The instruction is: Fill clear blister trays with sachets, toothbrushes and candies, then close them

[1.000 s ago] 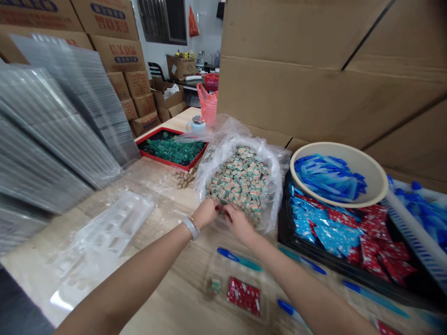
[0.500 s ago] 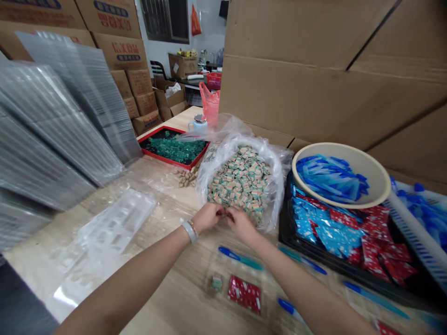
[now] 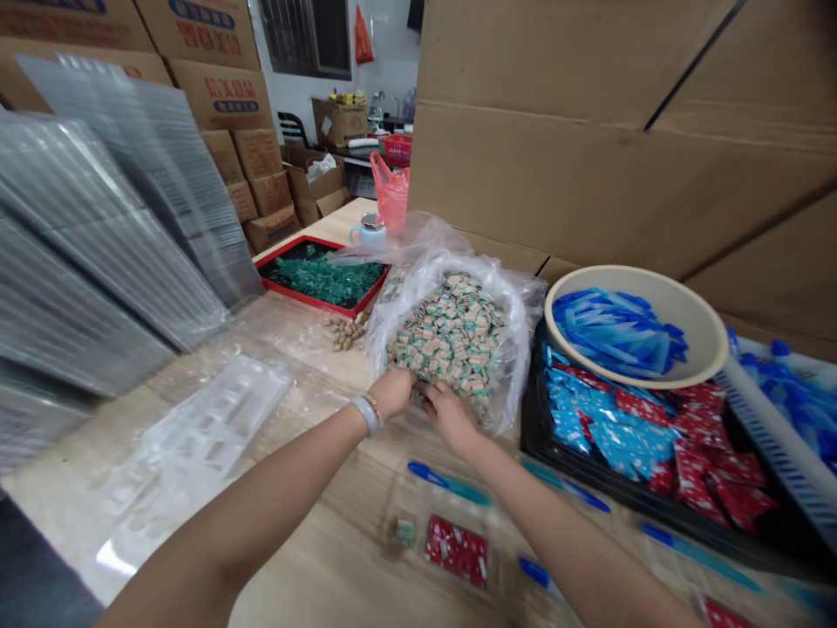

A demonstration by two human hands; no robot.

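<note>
A clear plastic bag, open at the top, is full of small beige-and-green square pieces. My left hand is at the bag's front edge, its fingers closed and turned away from view. Close beside it, my right hand has its fingers curled over the front of the pile. Whatever sits between the fingertips is too small and hidden to name. Below my hands, a clear plastic tray holds a blue-and-teal plastic pen-shaped piece, a small stack of square pieces and a red packet.
Right of the bag, a beige basin of blue plastic pieces rests on a black tray of blue and red packets. Clear tray stacks lean at left beside loose trays. A red-rimmed tray holds green pieces.
My left hand has shifted slightly right and up, towards the pile. The right hand's fingers have parted a little from the left's and reach over the pieces. The view has moved slightly.
</note>
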